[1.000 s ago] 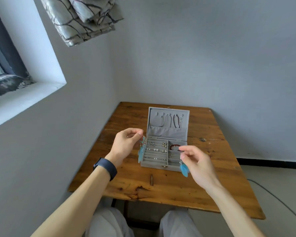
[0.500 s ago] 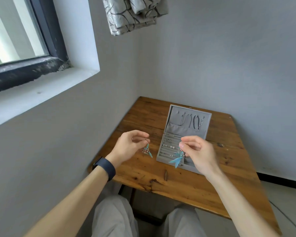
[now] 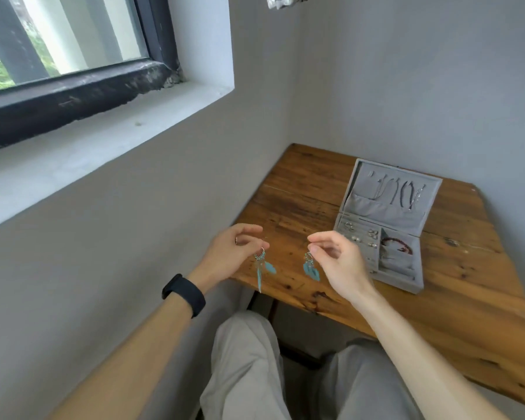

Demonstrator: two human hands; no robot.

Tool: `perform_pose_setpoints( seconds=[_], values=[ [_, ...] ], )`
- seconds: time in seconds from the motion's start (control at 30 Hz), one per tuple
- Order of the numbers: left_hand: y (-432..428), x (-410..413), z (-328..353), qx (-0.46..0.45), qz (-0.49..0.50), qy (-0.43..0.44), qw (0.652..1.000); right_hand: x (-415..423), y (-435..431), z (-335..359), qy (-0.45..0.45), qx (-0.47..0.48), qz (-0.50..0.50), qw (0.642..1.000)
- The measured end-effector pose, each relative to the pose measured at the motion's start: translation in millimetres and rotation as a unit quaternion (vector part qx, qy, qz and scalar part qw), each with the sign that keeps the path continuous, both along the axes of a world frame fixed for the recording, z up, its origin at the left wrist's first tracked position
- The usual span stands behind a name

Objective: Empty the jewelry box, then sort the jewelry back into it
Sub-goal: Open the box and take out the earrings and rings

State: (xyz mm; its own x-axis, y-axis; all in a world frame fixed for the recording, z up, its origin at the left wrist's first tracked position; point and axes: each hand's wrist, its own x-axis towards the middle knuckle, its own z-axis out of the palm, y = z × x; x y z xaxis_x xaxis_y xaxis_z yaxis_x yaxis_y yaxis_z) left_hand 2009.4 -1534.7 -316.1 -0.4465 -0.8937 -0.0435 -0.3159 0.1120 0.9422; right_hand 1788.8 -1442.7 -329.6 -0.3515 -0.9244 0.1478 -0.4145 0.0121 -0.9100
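Where a grey wall (image 3: 170,207) carries a dark-framed window (image 3: 73,83) at ten o'clock of the view, a wooden table (image 3: 300,189) stands in the room corner at three o'clock. The person's legs, in light trousers (image 3: 243,374), fill six o'clock.

An open grey box (image 3: 400,283) rests on the table, with its lid swung back toward twelve o'clock. Necklaces (image 3: 403,192) hang in a row inside the lid. In the base, small pale pieces (image 3: 358,237) sit in the ridged left part, and a red bracelet (image 3: 403,246) lies in the right compartment.

The left hand (image 3: 228,259), with a black band (image 3: 184,295) on its wrist, pinches the hoop of a left earring (image 3: 261,265) between thumb and forefinger. Its other fingers are loosely curled.

The right hand (image 3: 337,262) pinches the top of a right earring (image 3: 311,269) in the same way, with its remaining fingers bent. Both earrings hang free with turquoise feathers pointing down, apart from each other, above the table's near left corner. The longest feather of the left earring crosses the table's edge in the view.

The box lies at two o'clock from the right hand, close by. The hand's knuckles overlap the box's left part in the view. From the left hand the box lies at three o'clock, beyond the right hand.
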Motion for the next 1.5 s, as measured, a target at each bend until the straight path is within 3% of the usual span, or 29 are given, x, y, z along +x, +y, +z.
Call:
perform_pose_setpoints(
  seconds=[0.3, 0.43, 0.53, 0.8, 0.93, 1.5],
  values=[
    [-1, 26, -28, 0.062, 0.006, -0.055, 0.997, 49, -16, -24, -0.087, 0.081, 0.114, 0.986],
    [-10, 21, -41, 0.062, 0.013, -0.064, 0.996, 44, -29, -36, -0.102, 0.13, 0.083, 0.983],
    [-23, 9, -49, 0.056, 0.015, -0.085, 0.995, 31, -45, -44, -0.055, 0.146, 0.037, 0.987],
    [-68, -42, -57, 0.041, -0.009, -0.119, 0.992, 9, -83, -49, -0.049, 0.13, -0.016, 0.99],
    [-79, -48, -56, 0.041, -0.029, -0.106, 0.993, 3, -76, -48, -0.075, 0.115, 0.007, 0.99],
    [8, 41, -32, 0.097, -0.063, -0.045, 0.992, 64, 24, -30, -0.08, 0.074, 0.095, 0.99]
  ],
)
